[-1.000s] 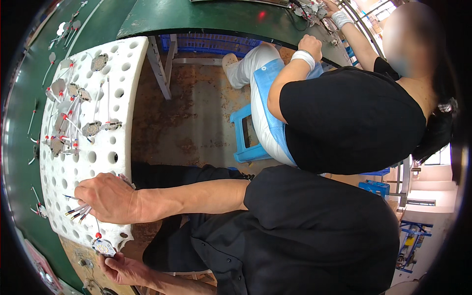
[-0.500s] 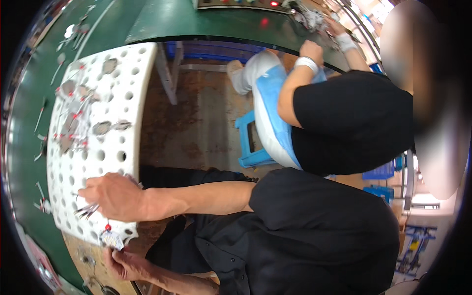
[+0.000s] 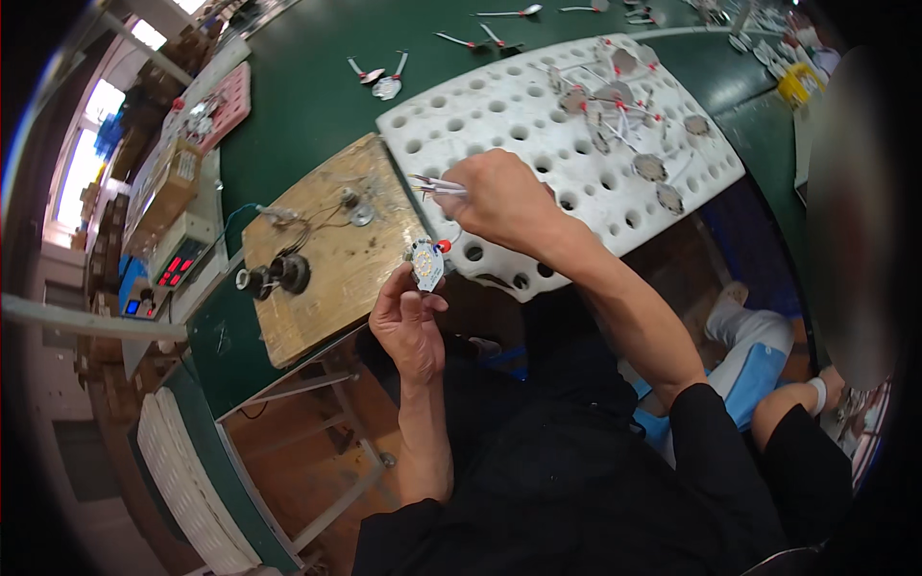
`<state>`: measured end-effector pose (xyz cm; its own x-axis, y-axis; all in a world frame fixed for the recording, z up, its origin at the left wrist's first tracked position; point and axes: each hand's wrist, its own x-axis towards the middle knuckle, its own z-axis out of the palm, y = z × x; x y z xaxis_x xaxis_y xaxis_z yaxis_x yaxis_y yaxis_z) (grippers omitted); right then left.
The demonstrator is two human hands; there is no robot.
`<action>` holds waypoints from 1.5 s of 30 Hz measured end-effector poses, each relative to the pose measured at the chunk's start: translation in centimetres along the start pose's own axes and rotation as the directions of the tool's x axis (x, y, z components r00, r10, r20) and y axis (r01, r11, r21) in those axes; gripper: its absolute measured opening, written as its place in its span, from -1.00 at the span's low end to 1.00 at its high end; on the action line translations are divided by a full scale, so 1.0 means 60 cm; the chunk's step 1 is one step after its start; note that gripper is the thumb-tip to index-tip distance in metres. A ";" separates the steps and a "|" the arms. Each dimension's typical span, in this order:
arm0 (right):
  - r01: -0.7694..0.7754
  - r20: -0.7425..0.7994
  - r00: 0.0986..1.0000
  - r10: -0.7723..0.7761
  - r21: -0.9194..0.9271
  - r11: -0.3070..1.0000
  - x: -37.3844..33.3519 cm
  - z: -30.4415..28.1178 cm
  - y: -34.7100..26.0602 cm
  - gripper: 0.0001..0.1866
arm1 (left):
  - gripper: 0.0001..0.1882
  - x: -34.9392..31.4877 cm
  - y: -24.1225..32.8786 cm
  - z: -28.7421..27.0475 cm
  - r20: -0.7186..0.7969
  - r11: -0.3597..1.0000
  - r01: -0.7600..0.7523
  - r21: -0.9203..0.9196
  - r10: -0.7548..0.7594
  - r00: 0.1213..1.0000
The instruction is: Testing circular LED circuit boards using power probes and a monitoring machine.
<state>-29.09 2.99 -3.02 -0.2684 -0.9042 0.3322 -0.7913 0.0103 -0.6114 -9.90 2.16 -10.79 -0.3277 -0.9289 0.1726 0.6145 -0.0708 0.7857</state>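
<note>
My left hand [image 3: 408, 322] pinches a small round white LED board [image 3: 425, 264] with a red-tipped wire, holding it upright at the near edge of a wooden board [image 3: 327, 288]. Just above it, my right hand [image 3: 499, 197] is closed around a bundle of thin white and red wires [image 3: 432, 184] whose ends point left. That hand hovers over the near corner of a white perforated tray [image 3: 538, 106]. Several round boards with wires [image 3: 615, 96] lie on the tray's far half.
A black lamp socket with leads [image 3: 279, 276] sits on the wooden board. A meter with red digits [image 3: 173, 264] stands to the left and a pink tray [image 3: 216, 106] lies farther back. Loose wired parts [image 3: 384, 82] lie on the green table. A co-worker [image 3: 768, 355] sits at lower right.
The view has swung round, so the tray now lies top right. My left hand has brought the round board up close under my right hand, which still grips the wires.
</note>
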 end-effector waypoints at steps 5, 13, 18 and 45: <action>0.063 0.154 0.987 -0.049 -0.089 0.994 0.077 0.065 -0.031 -0.81 | -0.76 0.026 0.019 -0.025 -0.175 0.985 -0.067 0.159 0.094 0.980; 0.112 0.228 0.972 -0.058 -0.232 0.966 0.143 0.133 -0.059 -0.81 | -0.77 0.051 0.037 -0.051 -0.353 1.000 0.022 -0.018 -0.027 0.935; 0.059 0.228 0.973 0.020 -0.335 0.940 0.158 0.165 -0.064 -0.81 | -0.75 0.056 0.040 -0.059 -0.362 0.999 0.028 -0.018 -0.032 0.932; 0.094 0.179 0.982 -0.052 -0.232 0.968 0.145 0.147 -0.085 -0.52 | -0.84 0.064 0.024 -0.071 -0.356 0.996 -0.029 -0.083 -0.002 0.934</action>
<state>-22.54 -8.68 -3.32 -0.1237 -0.9654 0.2294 -0.9189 0.0242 -0.3938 -7.23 -3.07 -11.50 -0.0521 -0.9973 -0.0523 0.6814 -0.0737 0.7282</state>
